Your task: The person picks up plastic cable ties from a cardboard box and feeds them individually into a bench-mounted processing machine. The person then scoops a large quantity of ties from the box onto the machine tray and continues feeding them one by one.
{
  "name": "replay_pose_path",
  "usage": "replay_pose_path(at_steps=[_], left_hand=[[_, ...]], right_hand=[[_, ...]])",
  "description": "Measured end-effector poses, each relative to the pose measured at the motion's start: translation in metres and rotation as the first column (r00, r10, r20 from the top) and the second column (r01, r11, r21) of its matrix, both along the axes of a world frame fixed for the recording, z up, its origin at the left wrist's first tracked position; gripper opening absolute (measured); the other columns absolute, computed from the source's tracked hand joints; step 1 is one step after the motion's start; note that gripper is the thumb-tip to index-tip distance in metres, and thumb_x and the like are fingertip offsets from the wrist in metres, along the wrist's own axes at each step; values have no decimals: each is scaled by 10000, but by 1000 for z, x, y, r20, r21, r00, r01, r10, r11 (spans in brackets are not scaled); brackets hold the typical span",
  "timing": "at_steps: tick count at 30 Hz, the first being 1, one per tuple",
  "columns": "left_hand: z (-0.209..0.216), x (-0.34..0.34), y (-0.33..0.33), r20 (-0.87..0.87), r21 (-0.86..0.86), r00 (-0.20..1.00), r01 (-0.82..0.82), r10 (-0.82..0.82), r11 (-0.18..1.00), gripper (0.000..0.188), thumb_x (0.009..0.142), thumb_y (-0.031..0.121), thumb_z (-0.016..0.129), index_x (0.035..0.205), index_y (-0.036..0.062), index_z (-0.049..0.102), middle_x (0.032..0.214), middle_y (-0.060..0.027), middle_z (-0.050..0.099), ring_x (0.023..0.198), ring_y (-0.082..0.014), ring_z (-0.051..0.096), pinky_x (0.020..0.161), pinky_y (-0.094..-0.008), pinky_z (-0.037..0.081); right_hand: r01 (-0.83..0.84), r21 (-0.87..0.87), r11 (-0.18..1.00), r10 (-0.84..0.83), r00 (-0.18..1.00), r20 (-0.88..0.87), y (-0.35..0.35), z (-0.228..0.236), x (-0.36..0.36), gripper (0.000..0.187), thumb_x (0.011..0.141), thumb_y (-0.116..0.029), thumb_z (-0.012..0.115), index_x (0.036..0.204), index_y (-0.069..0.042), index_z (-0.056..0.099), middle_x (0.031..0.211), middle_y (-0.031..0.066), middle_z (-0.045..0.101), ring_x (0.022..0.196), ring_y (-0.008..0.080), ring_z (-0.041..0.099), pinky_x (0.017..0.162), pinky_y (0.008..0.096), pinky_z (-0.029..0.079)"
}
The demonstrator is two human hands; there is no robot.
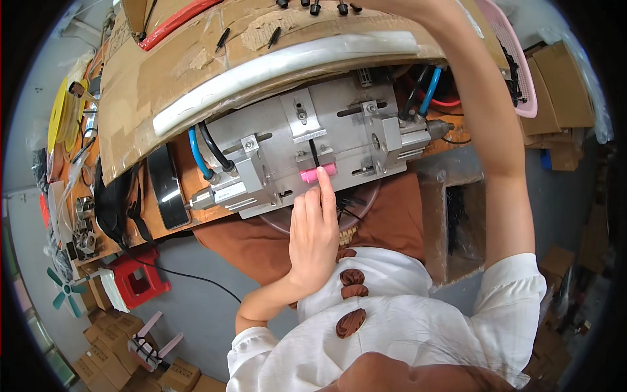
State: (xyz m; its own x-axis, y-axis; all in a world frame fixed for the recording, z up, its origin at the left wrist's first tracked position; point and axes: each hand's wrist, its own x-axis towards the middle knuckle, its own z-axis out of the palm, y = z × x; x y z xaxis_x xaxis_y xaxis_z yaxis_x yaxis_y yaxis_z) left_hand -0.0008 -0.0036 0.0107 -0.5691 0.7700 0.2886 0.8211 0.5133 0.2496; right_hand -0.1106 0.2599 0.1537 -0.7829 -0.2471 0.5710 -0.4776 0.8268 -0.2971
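My left hand (316,230) reaches up to a silver metal fixture (274,166) with its index finger stretched out. That fingertip rests on a small bright pink cylinder (318,173), while the other fingers bend slightly beside it and the thumb is hidden. A thin black rod (314,151) runs from a bracket (302,117) down to the pink piece. My right forearm (480,98) stretches over the cardboard to the upper edge; only a sliver of my right hand (385,4) shows there, its fingers cut off. Several small black parts (343,8) lie near it.
Two clamp blocks (251,173) (392,140) with blue and black air hoses (199,155) flank the fixture. Behind it stands a cardboard cover (176,85) edged with a white tube (281,68). A pink basket (522,65), a phone-like black slab (166,186) and a red stool (137,277) are nearby.
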Motion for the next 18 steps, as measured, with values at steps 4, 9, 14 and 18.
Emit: replay_pose_path(at_steps=[4, 9, 14, 18], left_hand=[[20, -6, 1, 37, -24, 994, 99, -98, 995, 655, 738, -26, 609, 1349, -97, 386, 962, -113, 487, 844, -236, 506, 747, -316, 471], [76, -89, 43, -192, 251, 970, 194, -148, 948, 435, 742, 43, 644, 1164, 7, 548, 925, -128, 531, 864, -303, 535, 734, -402, 456], [100, -191, 123, -170, 331, 985, 70, -14, 941, 210, 762, 51, 704, 914, -35, 587, 851, -210, 615, 831, -374, 604, 773, -413, 484], [109, -212, 135, 113, 128, 990, 71, -86, 989, 251, 759, 31, 697, 967, -10, 562, 906, -217, 623, 855, -382, 605, 797, -426, 485]], right_hand=[[375, -205, 904, -368, 927, 75, -7, 7, 104, 174, 756, -10, 686, 923, -53, 714, 821, 111, 702, 635, 163, 644, 524, 288, 495], [179, -273, 945, -190, 982, -11, -101, -95, 172, 573, 696, -8, 769, 1235, 14, 573, 842, 118, 687, 619, 190, 649, 525, 265, 514], [328, -181, 927, -313, 944, 106, -153, -161, 183, 610, 735, -68, 738, 1283, 63, 504, 769, 66, 643, 561, 131, 591, 470, 270, 445], [369, -145, 918, -355, 928, 113, -154, -159, 171, 612, 750, -75, 727, 1296, 65, 487, 747, 54, 626, 563, 129, 581, 478, 266, 448]])
